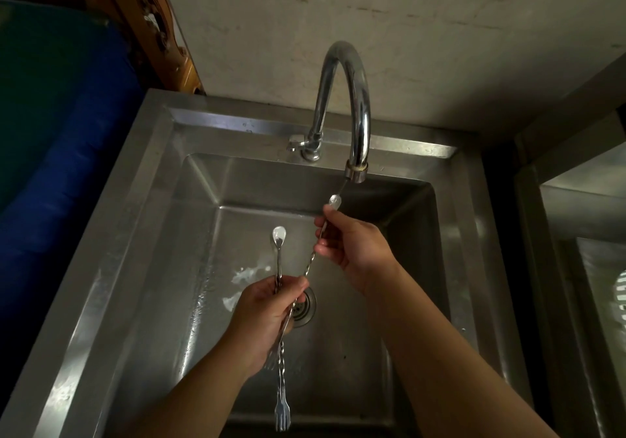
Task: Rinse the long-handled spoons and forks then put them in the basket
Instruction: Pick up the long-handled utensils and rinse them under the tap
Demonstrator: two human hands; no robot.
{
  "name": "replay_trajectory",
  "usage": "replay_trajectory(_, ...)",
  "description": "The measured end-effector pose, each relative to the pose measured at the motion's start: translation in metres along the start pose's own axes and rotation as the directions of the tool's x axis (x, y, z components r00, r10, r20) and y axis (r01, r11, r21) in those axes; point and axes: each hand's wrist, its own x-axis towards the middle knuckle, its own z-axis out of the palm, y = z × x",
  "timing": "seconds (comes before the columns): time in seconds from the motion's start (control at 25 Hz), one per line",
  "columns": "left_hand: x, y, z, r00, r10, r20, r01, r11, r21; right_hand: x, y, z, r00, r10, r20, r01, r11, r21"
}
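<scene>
while the right hand pinches one twisted-handled spoon and lifts its bowl just under the faucet spout, likely to catch the stream, the left hand is closed around the other utensils, a spoon bowl pointing up and a fork end hanging low over the sink, kept apart to wait. no basket is clearly visible.

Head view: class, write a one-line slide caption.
Right hand holds a spoon under the tap; left hand grips more over the sink.
</scene>
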Motion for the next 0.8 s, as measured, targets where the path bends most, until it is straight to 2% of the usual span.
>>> replay_trajectory(0.2, -0.0006, -0.0033, -0.001, 0.999, 0.006, 0.045, -0.007, 1.0, 0.022, -0.0008, -0.0019, -0.0026, 0.998, 0.021, -0.057, -0.024, 0.998, -0.057)
replay_trajectory(0.32, 0.0018, -0.0052, -0.0014, 0.999, 0.034, -0.002, -0.034, 0.997, 0.065, 0.0007, -0.0048, -0.0032, 0.998, 0.053, -0.025, -0.054, 0.998, -0.025)
replay_trajectory(0.52, 0.0064, -0.0024, -0.0024, 0.996, 0.069, -0.059, -0.064, 0.994, 0.084, -0.0012, -0.0007, -0.0067, 0.996, 0.005, 0.092, -0.006, 1.0, 0.008)
replay_trajectory(0.8, 0.0059, -0.0003, -0.0041, 0.994, 0.103, -0.039, -0.097, 0.988, 0.123, -0.0021, 0.0038, -0.0082, 0.995, -0.029, 0.097, 0.028, 1.0, 0.013)
